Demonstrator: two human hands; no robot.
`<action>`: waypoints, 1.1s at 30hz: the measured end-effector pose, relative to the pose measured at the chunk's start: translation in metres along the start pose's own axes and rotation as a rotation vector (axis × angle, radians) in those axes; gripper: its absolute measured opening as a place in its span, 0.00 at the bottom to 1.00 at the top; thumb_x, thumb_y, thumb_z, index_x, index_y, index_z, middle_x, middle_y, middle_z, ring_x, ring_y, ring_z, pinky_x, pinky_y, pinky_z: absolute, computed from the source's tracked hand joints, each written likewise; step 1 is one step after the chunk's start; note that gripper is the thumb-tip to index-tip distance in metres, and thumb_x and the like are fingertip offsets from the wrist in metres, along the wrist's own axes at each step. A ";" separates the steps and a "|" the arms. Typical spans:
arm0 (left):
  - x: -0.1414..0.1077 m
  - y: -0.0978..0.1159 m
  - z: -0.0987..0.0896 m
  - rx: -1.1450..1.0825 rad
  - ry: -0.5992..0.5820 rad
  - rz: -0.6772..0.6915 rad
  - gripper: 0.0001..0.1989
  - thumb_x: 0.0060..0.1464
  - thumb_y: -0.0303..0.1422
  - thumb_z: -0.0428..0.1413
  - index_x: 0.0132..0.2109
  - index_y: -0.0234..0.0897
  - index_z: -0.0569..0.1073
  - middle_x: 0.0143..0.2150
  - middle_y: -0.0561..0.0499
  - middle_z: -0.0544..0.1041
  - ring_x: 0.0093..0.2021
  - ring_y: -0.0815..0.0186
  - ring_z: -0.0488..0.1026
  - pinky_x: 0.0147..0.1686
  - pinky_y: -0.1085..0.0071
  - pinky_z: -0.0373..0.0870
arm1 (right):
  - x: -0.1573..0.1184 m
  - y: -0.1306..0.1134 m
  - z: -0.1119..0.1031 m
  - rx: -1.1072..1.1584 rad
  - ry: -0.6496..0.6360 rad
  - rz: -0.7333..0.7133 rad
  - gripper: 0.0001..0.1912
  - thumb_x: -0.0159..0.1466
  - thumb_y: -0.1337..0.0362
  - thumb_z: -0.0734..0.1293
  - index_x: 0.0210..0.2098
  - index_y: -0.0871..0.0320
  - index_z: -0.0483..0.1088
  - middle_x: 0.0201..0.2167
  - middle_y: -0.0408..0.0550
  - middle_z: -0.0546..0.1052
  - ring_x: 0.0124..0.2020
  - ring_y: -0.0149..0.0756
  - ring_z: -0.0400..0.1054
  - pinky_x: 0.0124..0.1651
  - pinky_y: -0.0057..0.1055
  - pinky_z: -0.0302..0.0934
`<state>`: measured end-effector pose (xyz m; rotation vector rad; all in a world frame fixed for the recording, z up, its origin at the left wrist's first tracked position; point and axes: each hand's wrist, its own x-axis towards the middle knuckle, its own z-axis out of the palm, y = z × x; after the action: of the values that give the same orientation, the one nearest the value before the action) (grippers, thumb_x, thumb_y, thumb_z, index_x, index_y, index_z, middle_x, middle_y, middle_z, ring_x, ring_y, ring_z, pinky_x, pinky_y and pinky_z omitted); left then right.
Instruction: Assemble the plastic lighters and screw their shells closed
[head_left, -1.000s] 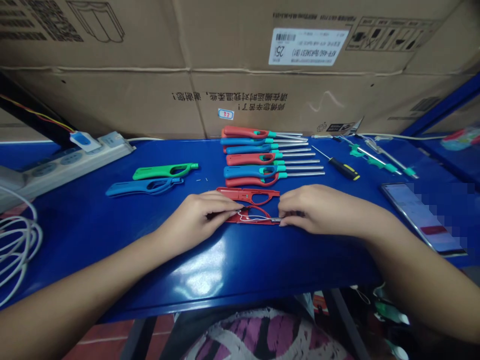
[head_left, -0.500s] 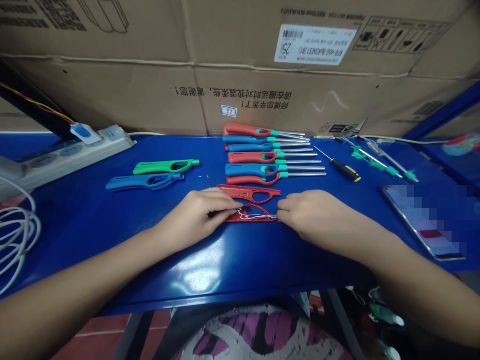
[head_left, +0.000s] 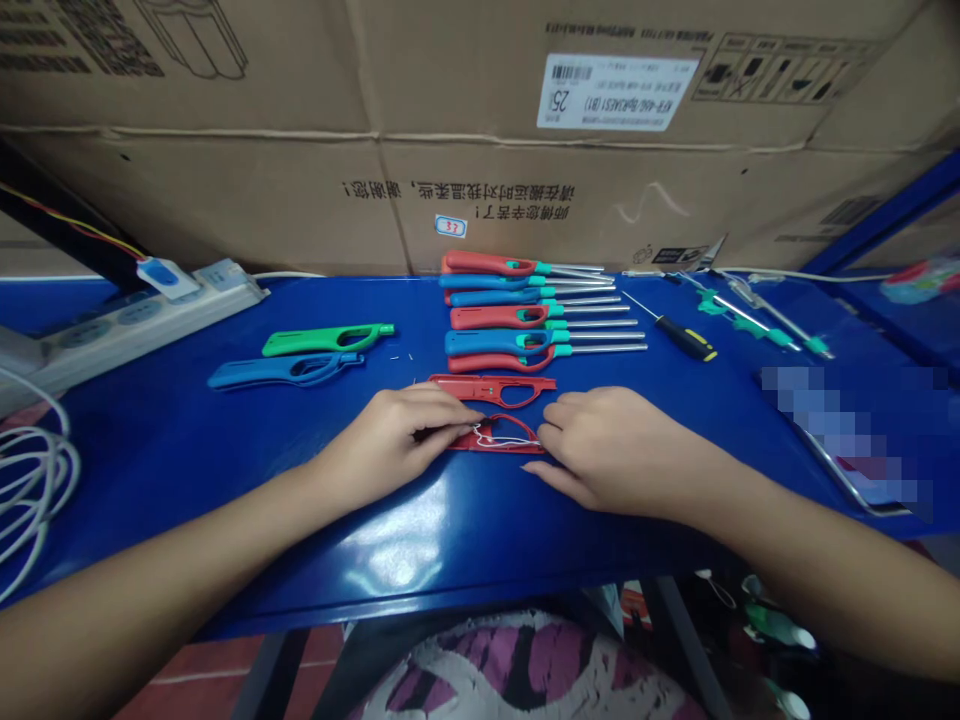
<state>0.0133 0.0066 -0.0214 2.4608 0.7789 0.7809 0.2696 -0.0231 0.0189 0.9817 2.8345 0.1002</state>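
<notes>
White wires seated in lower red shell half between hands, pinched by nearly closed left hand; right hand loosely curled, hold indeterminable; upper red half not yet joined, just beyond

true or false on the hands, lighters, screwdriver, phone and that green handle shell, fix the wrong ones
1. The left hand is at the red shell with white wires. True.
2. The screwdriver lies left of the row of lighters. False: it lies to their right.
3. The green shell lies farther from the person than the blue shell. True.
4. The right hand is holding the phone. False: the phone lies on the table, and that hand is at the red shell's right end.
</notes>
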 end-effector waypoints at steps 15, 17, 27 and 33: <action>-0.002 0.007 0.001 0.009 0.072 0.057 0.11 0.64 0.25 0.56 0.50 0.37 0.80 0.43 0.46 0.83 0.45 0.62 0.79 0.49 0.65 0.77 | 0.013 0.001 0.018 0.626 0.100 0.207 0.04 0.67 0.66 0.67 0.42 0.58 0.69 0.44 0.47 0.72 0.37 0.33 0.67 0.38 0.30 0.60; -0.002 0.008 0.000 -0.001 0.069 0.057 0.11 0.64 0.26 0.56 0.50 0.38 0.80 0.42 0.47 0.83 0.44 0.63 0.79 0.48 0.65 0.77 | 0.012 0.002 0.018 0.649 0.112 0.213 0.05 0.67 0.66 0.68 0.42 0.57 0.68 0.43 0.45 0.72 0.36 0.32 0.65 0.37 0.30 0.58; -0.003 0.009 -0.001 0.051 0.064 0.077 0.11 0.65 0.25 0.55 0.50 0.37 0.80 0.42 0.47 0.83 0.43 0.63 0.78 0.46 0.66 0.76 | 0.013 0.004 0.021 0.587 0.128 0.144 0.03 0.69 0.65 0.64 0.41 0.58 0.68 0.42 0.49 0.73 0.39 0.35 0.67 0.40 0.32 0.60; -0.003 0.007 0.001 0.056 0.080 0.069 0.11 0.64 0.26 0.55 0.50 0.35 0.80 0.43 0.46 0.83 0.43 0.63 0.79 0.48 0.66 0.76 | 0.013 0.004 0.019 0.587 0.104 0.146 0.03 0.69 0.64 0.65 0.40 0.58 0.66 0.41 0.47 0.73 0.39 0.35 0.67 0.39 0.32 0.59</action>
<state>0.0140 -0.0005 -0.0194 2.5316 0.7575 0.8996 0.2647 -0.0119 -0.0007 1.3142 2.9367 -0.7235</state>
